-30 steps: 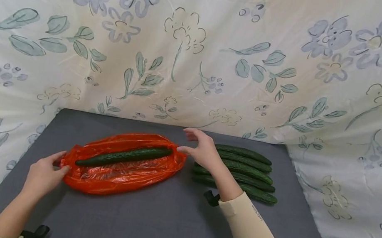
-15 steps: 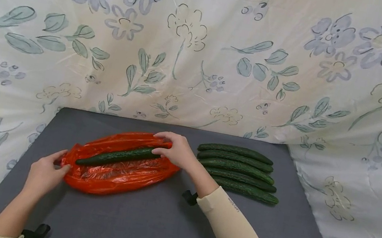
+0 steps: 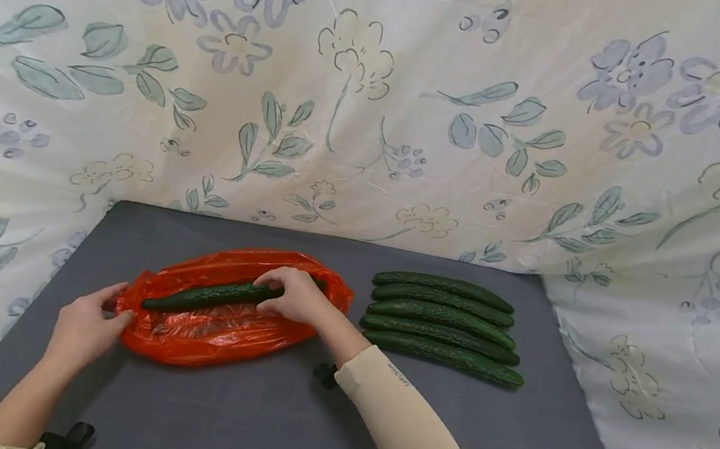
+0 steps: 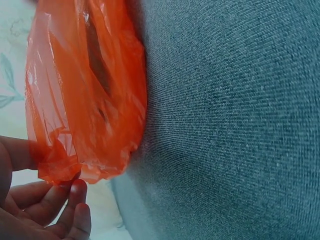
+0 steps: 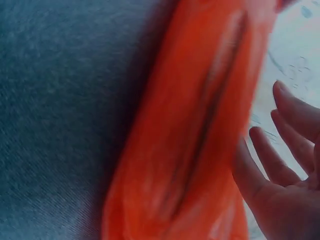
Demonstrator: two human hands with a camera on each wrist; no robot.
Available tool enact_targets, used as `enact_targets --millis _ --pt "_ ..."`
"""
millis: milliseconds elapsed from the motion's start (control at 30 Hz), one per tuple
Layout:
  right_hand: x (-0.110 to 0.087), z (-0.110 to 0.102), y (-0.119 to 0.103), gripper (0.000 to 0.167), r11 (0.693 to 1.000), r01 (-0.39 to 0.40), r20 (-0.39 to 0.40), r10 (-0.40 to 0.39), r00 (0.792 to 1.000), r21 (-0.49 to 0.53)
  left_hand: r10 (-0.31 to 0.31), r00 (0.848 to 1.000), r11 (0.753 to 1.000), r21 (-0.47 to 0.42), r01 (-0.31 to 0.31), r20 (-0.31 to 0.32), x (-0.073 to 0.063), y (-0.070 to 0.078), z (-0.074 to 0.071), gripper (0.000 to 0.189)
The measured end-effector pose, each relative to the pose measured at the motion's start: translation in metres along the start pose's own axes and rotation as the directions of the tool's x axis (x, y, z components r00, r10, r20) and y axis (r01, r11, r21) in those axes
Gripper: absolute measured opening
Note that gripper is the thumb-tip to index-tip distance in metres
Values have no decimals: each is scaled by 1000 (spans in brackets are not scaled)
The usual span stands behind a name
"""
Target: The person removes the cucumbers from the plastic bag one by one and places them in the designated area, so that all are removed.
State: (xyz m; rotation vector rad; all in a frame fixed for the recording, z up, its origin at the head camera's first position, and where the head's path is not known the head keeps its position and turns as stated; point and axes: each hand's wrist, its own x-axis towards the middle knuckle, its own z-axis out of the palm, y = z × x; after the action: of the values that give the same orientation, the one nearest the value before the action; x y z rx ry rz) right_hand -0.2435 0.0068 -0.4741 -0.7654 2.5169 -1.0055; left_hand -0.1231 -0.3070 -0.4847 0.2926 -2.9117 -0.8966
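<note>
A red plastic bag [image 3: 218, 348] lies spread on the table, its mouth facing up. Inside it one dark green cucumber [image 3: 198, 297] rests lengthwise, partly covered by my right hand. At the bag's left end my left hand [image 3: 85, 328] pinches the gathered plastic, which the left wrist view shows between thumb and fingers [image 4: 77, 192]. My right hand [image 3: 299, 298] is over the cucumber's right half, its fingers spread and loosely bent in the right wrist view. Whether those fingertips touch the cucumber I cannot tell.
Several cucumbers [image 3: 445, 316] lie side by side to the right of the bag. All rest on a grey table [image 3: 298, 421]. A floral curtain [image 3: 381, 101] stands behind and along both sides.
My right hand has moved left, from near the row of cucumbers to over the cucumber in the bag. My left hand has stayed at the bag's left end.
</note>
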Motion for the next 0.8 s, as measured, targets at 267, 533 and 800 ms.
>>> enact_targets --millis 267,533,800 --pt "14 14 1 37 997 2 -60 -6 998 -80 -15 999 1000 0 15 28 2 -2 -2 59" --pt "22 23 6 41 989 -70 -76 61 995 -131 -8 1000 1000 5 7 25 2 -1 -4 58" --pt "28 27 9 49 961 -225 -185 194 963 -163 -24 999 1000 5 24 31 2 -4 -5 58"
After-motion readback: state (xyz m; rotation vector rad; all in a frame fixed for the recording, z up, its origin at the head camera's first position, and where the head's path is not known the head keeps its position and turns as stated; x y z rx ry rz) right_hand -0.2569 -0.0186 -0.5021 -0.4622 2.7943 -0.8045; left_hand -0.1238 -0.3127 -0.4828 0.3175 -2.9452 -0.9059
